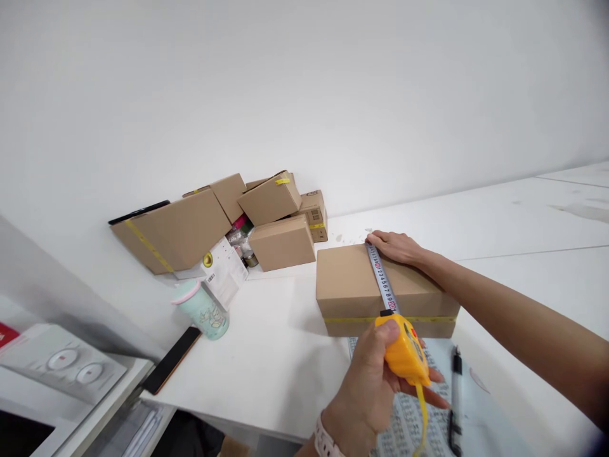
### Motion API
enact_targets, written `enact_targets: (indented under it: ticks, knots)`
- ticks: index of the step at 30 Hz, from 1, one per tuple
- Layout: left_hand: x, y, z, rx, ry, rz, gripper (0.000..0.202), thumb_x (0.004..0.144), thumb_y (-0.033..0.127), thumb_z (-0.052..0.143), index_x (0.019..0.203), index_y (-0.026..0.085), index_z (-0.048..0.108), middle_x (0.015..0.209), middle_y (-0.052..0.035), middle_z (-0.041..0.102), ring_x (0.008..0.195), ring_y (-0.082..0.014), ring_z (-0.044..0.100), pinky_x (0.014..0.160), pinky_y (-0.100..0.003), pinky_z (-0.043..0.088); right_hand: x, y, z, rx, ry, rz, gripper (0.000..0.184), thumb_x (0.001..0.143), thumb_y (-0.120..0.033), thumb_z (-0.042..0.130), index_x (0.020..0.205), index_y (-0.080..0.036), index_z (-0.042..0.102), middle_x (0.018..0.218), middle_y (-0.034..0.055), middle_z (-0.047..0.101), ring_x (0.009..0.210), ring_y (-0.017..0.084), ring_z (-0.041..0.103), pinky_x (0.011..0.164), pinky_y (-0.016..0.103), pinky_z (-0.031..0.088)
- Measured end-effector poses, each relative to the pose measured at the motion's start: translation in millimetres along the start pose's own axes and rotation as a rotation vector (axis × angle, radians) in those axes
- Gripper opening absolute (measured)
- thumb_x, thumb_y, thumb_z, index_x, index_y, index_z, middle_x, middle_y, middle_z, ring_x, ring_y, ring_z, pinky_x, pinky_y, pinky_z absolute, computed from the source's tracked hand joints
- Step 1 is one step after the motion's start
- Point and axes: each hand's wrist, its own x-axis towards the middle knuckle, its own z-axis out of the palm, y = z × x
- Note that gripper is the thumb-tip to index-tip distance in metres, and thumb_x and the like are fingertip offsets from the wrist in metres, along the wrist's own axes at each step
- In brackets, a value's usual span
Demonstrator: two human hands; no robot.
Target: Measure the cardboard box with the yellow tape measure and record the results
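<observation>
A closed cardboard box point(349, 285) with a yellow tape band lies on the white table point(276, 355). My left hand point(373, 381) grips a yellow tape measure case point(406, 352) at the box's near edge. The white blade point(382, 279) runs across the box top to its far edge. There my right hand point(397, 246) presses the blade's end down with its fingers closed on the far edge.
A pile of cardboard boxes point(209, 222) leans on the wall at the back left. A mint cup point(202, 311) lies on its side beside a black phone point(171, 360). A printed sheet point(428, 406) and a black pen point(455, 397) lie near me.
</observation>
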Motion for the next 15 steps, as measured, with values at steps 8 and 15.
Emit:
enact_targets:
  ticks: [8,15]
  knots:
    - [-43.3,8.6,-68.2,0.365,0.386,0.483,0.077,0.069,0.05,0.083,0.134,0.029,0.047,0.111,-0.0088,0.059,0.092,-0.0247,0.063,0.074,-0.034,0.059,-74.3,32.5,-51.1,0.533,0.511,0.212,0.033,0.095,-0.046,0.046,0.112,-0.024,0.064,0.115,0.0121,0.07,0.105,0.025,0.065,0.088,0.036,0.053]
    - [-21.0,10.7,-112.5,0.329,0.352,0.419,0.065,0.069,0.058,0.078,0.119,0.024,0.054,0.104,-0.0064,0.056,0.082,-0.0241,0.065,0.064,-0.037,0.059,-143.7,68.8,-23.8,0.487,0.149,0.25,0.052,0.091,-0.073,0.036,0.128,-0.047,0.06,0.14,0.0025,0.057,0.106,0.029,0.065,0.083,0.037,0.057]
